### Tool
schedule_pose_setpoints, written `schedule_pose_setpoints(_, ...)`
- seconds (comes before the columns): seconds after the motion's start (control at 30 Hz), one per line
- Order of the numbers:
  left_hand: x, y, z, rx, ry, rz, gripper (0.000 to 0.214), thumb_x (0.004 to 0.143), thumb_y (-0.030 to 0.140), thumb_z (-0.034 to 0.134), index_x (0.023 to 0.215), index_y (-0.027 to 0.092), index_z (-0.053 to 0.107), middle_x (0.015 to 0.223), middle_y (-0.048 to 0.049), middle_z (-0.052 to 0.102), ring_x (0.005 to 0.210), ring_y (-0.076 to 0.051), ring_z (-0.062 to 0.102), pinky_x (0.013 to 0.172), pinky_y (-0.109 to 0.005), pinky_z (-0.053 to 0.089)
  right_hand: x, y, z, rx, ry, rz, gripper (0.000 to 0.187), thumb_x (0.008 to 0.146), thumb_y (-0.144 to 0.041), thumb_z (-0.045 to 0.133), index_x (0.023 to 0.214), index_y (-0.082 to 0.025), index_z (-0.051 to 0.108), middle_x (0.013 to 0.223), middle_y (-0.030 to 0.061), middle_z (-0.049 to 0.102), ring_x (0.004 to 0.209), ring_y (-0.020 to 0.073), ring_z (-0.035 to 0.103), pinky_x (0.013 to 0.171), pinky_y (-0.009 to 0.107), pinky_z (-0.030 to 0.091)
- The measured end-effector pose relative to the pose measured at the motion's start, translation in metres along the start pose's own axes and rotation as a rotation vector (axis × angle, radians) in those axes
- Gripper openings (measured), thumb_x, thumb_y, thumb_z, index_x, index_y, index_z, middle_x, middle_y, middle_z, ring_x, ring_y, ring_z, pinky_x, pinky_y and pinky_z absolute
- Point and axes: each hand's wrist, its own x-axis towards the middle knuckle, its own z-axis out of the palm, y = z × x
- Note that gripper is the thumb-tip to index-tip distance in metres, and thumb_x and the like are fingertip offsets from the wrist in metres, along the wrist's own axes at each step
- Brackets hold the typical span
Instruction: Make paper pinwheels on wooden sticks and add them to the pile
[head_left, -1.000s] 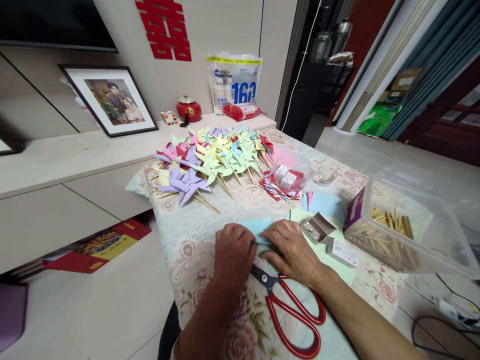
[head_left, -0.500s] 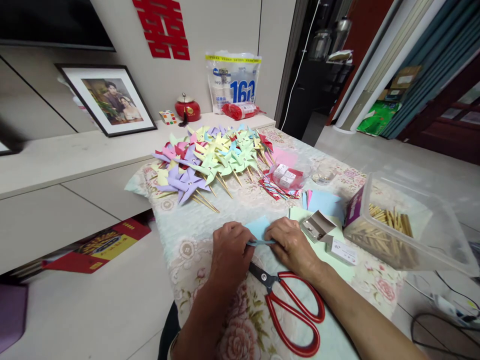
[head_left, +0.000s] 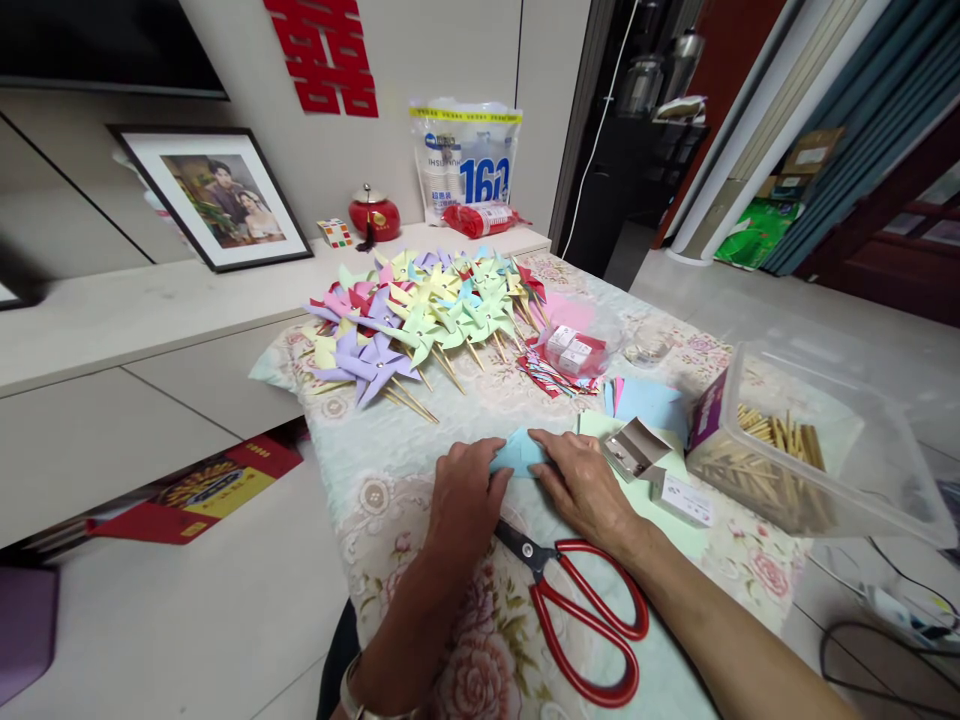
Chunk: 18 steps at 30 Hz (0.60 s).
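Note:
A small piece of light blue paper (head_left: 520,453) lies folded over on the tablecloth between my two hands. My left hand (head_left: 466,492) pinches its left side between thumb and fingers. At its right side, my right hand (head_left: 581,480) has the other edge between thumb and fingertips. Just below the hands rest red-handled scissors (head_left: 592,620), their dark blades running partly under my left hand. Farther back on the table is a pile of finished paper pinwheels (head_left: 431,320) on wooden sticks, in purple, green, yellow, pink and red.
To the right stand an open small box (head_left: 636,450), a white box (head_left: 682,500) on green paper sheets (head_left: 694,540), and a clear plastic bin (head_left: 862,480) of sticks. Behind them are blue sheets (head_left: 651,402), a packet with white labels (head_left: 571,350) and paper strips (head_left: 555,375).
The blue paper, seen earlier with its near edge raised, is now folded flatter. My fingers have shifted along its sides, and the left wrist has turned slightly.

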Motion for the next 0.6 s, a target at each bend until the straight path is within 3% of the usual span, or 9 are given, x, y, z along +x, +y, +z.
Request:
schedule_pose_setpoints(0.33,0.005,-0.002,0.004,0.027,0.090,-0.021,0.028,0.088,0.020,0.058,0.116,0.017,0.063,0.089,-0.0081,0.069,0.093,-0.029,0.059,0.081,-0.044,0.046,0.001,-0.002,0.001,-0.084,-0.008,0.071,0.034,0.095,-0.020,0.055,0.128,-0.017,0.055,0.102,0.0120,0.071,0.096,0.0295,0.060,0.083,0.042,0.038)
schedule_pose_setpoints(0.6,0.011,-0.004,0.009,0.102,0.096,0.039,0.024,0.087,0.024,0.064,0.111,0.021,0.063,0.101,-0.0075,0.070,0.096,-0.029,0.056,0.085,-0.043,0.045,0.002,-0.006,0.001,-0.226,-0.008,0.100,0.035,0.092,-0.017,0.059,0.127,-0.015,0.055,0.098,0.0128,0.072,0.093,0.0307,0.059,0.077,0.039,0.036)
